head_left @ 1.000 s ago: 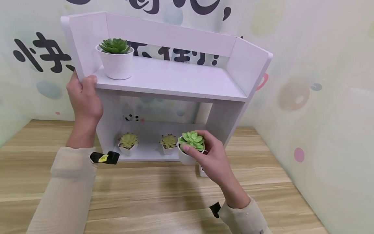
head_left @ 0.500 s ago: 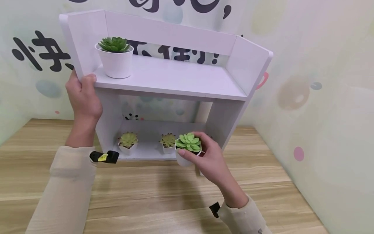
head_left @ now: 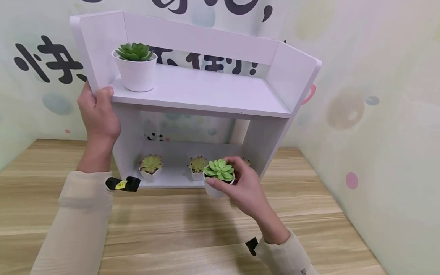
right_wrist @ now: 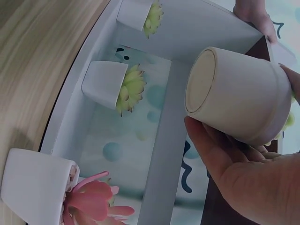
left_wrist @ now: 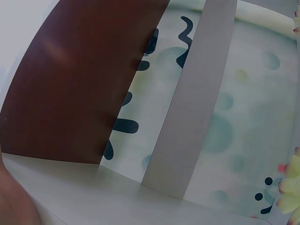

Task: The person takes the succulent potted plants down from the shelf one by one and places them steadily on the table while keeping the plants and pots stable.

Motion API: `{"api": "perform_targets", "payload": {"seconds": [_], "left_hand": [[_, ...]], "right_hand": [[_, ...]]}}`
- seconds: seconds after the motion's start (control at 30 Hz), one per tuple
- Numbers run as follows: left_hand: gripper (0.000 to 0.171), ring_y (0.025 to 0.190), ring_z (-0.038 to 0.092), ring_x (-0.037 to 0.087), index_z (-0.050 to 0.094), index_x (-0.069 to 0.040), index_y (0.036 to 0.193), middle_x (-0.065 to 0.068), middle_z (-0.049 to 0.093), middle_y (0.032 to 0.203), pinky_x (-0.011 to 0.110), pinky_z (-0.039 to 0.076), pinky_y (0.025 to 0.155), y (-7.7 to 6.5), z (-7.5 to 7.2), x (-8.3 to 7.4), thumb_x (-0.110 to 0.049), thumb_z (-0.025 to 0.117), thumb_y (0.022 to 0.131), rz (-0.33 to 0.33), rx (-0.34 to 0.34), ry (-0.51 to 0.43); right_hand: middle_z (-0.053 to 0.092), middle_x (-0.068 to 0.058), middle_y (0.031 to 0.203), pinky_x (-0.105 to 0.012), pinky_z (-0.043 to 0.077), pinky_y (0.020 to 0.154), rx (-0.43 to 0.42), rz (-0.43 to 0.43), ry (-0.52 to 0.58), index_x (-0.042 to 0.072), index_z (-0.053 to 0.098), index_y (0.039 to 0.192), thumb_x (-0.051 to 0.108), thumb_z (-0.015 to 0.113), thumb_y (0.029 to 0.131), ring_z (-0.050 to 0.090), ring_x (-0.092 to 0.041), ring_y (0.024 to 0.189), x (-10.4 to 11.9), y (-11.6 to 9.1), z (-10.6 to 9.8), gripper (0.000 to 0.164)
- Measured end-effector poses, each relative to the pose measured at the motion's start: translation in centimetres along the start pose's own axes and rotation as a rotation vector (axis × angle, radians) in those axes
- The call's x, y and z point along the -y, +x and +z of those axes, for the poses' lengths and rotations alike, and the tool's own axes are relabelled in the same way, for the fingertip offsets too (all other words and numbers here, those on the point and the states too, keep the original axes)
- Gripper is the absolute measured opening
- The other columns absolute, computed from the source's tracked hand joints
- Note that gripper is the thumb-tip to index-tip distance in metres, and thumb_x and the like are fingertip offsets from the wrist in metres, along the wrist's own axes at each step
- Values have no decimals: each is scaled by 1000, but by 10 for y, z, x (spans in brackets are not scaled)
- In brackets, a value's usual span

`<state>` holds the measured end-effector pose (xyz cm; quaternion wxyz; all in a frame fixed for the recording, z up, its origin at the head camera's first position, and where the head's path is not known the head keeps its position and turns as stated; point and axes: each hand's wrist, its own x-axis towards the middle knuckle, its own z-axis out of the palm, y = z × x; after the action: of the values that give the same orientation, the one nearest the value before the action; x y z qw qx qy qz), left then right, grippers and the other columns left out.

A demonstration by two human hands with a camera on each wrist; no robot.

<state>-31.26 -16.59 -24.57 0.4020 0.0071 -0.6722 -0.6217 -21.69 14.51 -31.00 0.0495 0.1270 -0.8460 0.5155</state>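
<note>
My left hand (head_left: 101, 116) grips the left side panel of a white two-tier shelf (head_left: 206, 86), thumb at the upper board's front corner. My right hand (head_left: 245, 189) holds a potted succulent (head_left: 219, 170), bright green in a round white pot, in front of the lower tier. In the right wrist view, fingers curve round that pot (right_wrist: 234, 93), its base turned toward the camera. A larger dark green potted succulent (head_left: 135, 68) stands at the upper board's left end. Two small pale succulents, one on the left (head_left: 151, 168) and one mid-shelf (head_left: 197, 167), sit on the lower board.
A pink succulent in a square white pot (right_wrist: 35, 185) stands at the shelf's front in the right wrist view; my right hand mostly covers that area in the head view. Another plant's tips (head_left: 246, 161) show behind my hand. The shelf stands on a wooden table (head_left: 165, 233) before a patterned wall.
My right hand has drawn the potted succulent slightly left and down, toward me. Plant tips behind that hand show now. My left hand keeps its grip on the shelf.
</note>
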Motion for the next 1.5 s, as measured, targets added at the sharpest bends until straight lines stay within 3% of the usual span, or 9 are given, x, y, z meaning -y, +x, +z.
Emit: {"api": "perform_targets", "payload": {"seconds": [0.33,0.57,0.8,1.1,1.5], "left_hand": [[46,117,55,9,62,-11,131,3,65,136,26,38,102,0,1,1,-23,36,95,-2,3,10],[46,119,55,10,61,-11,132,2,64,137,27,38,103,0,1,-1,-23,35,95,-4,1,10],[47,120,55,10,61,-11,132,1,64,138,27,38,104,0,0,-1,-23,35,95,6,5,-7],[48,120,55,10,61,-12,133,0,64,138,27,38,105,0,1,-1,-23,35,95,11,8,-1],[48,120,55,9,61,-12,133,1,64,138,27,37,105,-1,1,-2,-23,35,95,11,5,6]], "right_hand": [[70,-1,114,-25,51,71,16,28,23,13,58,122,25,86,78,61,-15,80,0,-1,2,53],[69,4,114,-34,52,90,15,5,-23,16,61,119,25,87,78,64,-13,98,-1,0,4,50],[70,2,113,-42,50,99,31,-20,-56,17,65,121,27,87,78,63,-14,103,-3,3,1,49],[71,1,113,-39,54,96,29,13,-99,17,67,123,26,89,75,65,-14,103,-8,5,-1,54],[70,-2,120,-41,56,92,57,61,-175,14,67,124,28,90,73,70,-25,110,-20,8,5,58]]}}
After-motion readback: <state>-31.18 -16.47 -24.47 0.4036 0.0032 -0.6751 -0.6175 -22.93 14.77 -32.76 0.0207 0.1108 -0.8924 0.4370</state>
